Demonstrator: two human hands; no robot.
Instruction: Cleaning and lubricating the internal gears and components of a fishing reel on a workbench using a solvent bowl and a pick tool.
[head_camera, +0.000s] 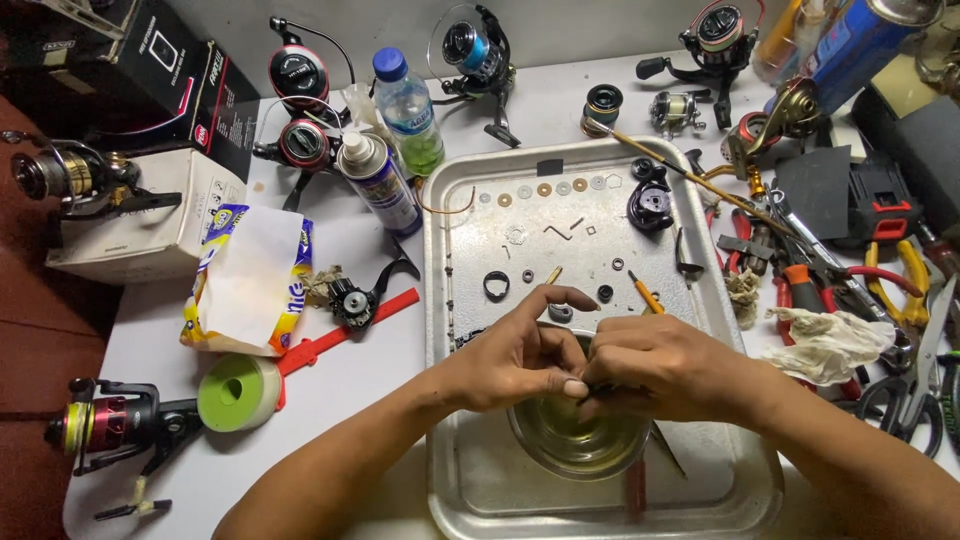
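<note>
Pinching a tiny, likely slippery dark part (590, 387) between our left hand (515, 360) and right hand (660, 365) over the glass bowl (578, 440), we judge fingertip edges the safest grip.

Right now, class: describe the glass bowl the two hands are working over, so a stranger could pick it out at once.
Start at the metal tray in the middle of the table. At its near end, right under the left hand and right hand, sits the glass bowl. It is the only round, see-through vessel on the tray, holding yellowish liquid, far bigger than the small washers lined up at the tray's far end.
</note>
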